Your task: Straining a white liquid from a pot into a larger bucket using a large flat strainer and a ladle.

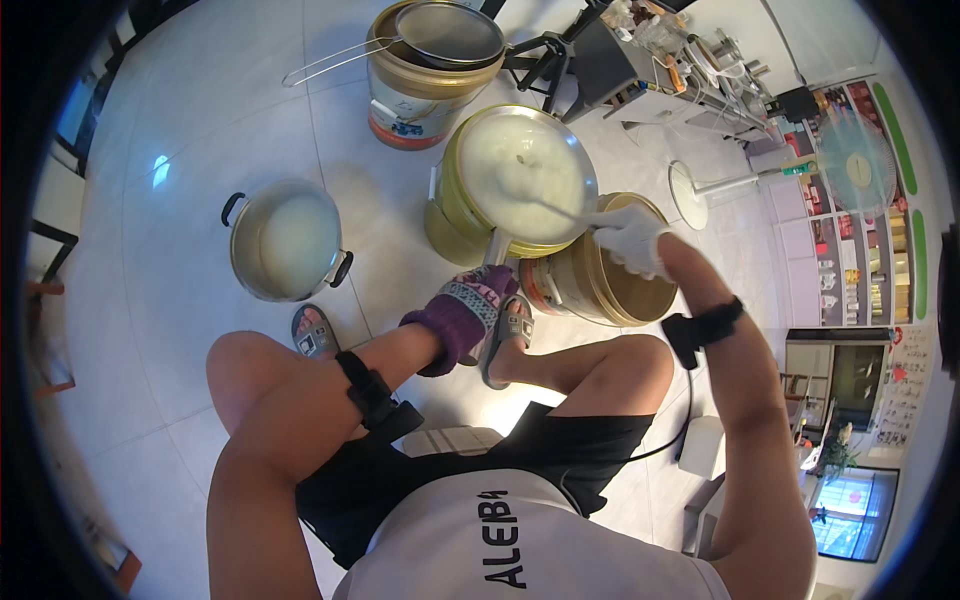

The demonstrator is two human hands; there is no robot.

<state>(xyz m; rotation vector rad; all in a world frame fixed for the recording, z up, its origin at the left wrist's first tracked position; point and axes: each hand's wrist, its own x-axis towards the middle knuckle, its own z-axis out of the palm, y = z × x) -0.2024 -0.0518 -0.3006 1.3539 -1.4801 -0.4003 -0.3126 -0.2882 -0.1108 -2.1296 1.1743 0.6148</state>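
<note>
My left hand (pixel 469 304), in a purple patterned knit glove, is closed around the handle of a round metal pan (pixel 586 161). The pan rests on a yellow-green bucket (pixel 457 217) and holds a pale, cloudy liquid or batter (pixel 525 154). My right hand (pixel 626 236), in a white glove, grips a thin utensil whose far end is blurred in the pale contents; its type cannot be told. Right beneath that hand stands an open gold-rimmed bucket (pixel 637 292).
On the tiled floor at left stands a two-handled metal pot (pixel 285 240) with cloudy liquid. A mesh strainer (pixel 450 31) lies on another bucket (pixel 420 97) at the top. A standing fan (pixel 856 169), a cluttered counter (pixel 652 97) and shelves (pixel 855 247) are on the right.
</note>
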